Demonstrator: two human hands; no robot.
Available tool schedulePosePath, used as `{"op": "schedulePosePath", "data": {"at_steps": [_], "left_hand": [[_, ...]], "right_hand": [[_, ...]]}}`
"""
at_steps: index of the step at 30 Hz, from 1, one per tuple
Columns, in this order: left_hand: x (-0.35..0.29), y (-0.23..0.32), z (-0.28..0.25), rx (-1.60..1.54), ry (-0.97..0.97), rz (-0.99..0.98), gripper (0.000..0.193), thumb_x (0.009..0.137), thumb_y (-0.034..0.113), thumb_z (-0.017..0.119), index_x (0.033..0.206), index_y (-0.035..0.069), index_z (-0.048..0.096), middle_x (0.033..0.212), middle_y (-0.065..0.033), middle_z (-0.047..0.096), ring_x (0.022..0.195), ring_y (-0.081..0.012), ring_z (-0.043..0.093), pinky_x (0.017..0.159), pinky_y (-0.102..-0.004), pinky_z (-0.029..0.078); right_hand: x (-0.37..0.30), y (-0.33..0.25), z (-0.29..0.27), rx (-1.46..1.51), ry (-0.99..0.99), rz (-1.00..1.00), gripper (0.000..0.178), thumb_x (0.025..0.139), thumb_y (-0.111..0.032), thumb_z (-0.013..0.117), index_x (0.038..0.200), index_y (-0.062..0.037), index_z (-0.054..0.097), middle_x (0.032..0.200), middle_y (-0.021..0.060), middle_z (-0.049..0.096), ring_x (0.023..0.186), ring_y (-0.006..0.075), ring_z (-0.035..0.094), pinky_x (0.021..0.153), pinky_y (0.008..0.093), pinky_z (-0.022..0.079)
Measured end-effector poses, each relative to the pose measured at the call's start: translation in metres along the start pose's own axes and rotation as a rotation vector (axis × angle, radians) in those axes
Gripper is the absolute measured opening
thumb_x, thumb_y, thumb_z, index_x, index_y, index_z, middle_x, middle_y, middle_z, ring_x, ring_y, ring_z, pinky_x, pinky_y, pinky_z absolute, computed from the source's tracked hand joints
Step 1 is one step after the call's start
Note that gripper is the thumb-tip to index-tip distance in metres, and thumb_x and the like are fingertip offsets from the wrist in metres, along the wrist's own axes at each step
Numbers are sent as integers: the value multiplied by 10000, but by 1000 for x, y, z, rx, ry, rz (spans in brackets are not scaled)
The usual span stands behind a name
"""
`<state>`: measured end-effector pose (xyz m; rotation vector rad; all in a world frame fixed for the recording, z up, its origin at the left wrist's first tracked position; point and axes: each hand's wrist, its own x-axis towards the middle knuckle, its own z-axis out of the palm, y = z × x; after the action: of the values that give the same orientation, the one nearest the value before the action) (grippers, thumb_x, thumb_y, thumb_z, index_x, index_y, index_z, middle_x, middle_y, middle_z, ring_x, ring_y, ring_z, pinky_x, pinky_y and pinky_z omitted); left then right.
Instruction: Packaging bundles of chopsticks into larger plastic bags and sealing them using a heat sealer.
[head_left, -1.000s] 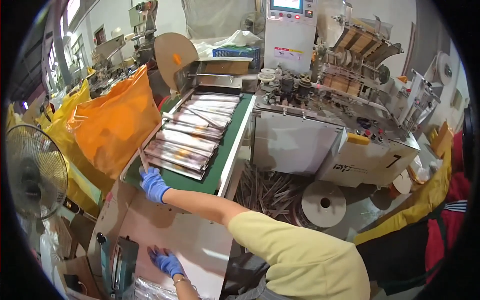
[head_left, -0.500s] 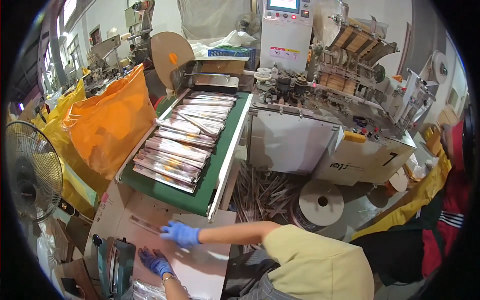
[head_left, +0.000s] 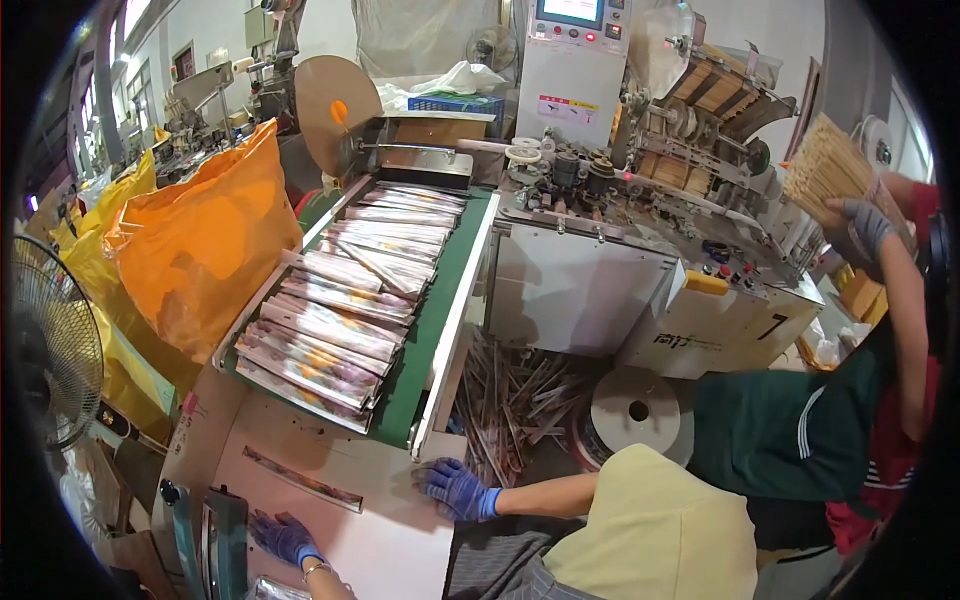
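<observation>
My left hand (head_left: 284, 538), in a blue glove, lies on the pale worktop (head_left: 390, 545) with its fingers apart and nothing in them. Beside it on the left stands a teal hand sealer (head_left: 222, 540). Flat on the worktop, between and beyond my hands, is one narrow printed packet (head_left: 302, 479), touched by neither. My right hand (head_left: 452, 490), gloved too, rests at the worktop's right side below the belt's corner, fingers stretched and empty. Ahead, many slim shiny packets (head_left: 320, 350) lie crosswise in an overlapping row on the green conveyor belt (head_left: 440, 300).
Loose strips (head_left: 510, 400) lie heaped on the floor by a large reel (head_left: 635, 410). A white packing machine (head_left: 570, 280) stands at right. There, a co-worker's gloved hand (head_left: 868, 225) holds a bundle of thin wooden sticks (head_left: 825, 170). An orange sack (head_left: 205, 245) and a fan (head_left: 50, 350) are at left.
My right hand has moved right, away from the narrow packet. My left hand has shifted slightly left and down. The row of packets sits nearer. The co-worker's stick bundle has come into view.
</observation>
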<state>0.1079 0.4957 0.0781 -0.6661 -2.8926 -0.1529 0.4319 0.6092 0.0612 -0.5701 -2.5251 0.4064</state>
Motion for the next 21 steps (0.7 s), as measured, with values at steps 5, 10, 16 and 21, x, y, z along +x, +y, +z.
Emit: {"op": "schedulePosePath", "data": {"at_steps": [5, 10, 16, 21], "left_hand": [[-2, 18, -5, -152, 37, 33, 451, 836, 224, 434, 1210, -24, 475, 1308, -174, 412, 1223, -304, 361, 1027, -394, 265], [-7, 44, -27, -39, 4, 21, 470, 842, 250, 431, 1234, -8, 459, 1343, -154, 373, 1245, -288, 329, 1036, -375, 251], [-7, 54, -23, -43, 0, 13, 476, 847, 245, 440, 1253, -2, 440, 1346, -136, 370, 1250, -278, 319, 1042, -366, 244], [-6, 65, -23, -59, 4, 15, 476, 838, 233, 464, 1251, -4, 440, 1349, -140, 365, 1252, -278, 317, 1047, -372, 235]], "right_hand": [[1, 16, -7, 7, 35, -3, 577, 623, -221, 569, 1181, -100, 485, 1250, 118, 442, 1149, 306, 410, 991, 450, 278], [3, 29, -20, 9, 18, 13, 584, 607, -231, 581, 1174, -118, 493, 1255, 112, 438, 1153, 297, 408, 992, 446, 278], [3, 38, -33, -7, 22, 21, 583, 607, -240, 583, 1174, -136, 497, 1260, 105, 436, 1162, 291, 401, 1011, 448, 257], [3, 50, -34, -24, 38, 11, 586, 634, -270, 548, 1201, -136, 477, 1264, 82, 434, 1167, 285, 395, 985, 457, 271]]}}
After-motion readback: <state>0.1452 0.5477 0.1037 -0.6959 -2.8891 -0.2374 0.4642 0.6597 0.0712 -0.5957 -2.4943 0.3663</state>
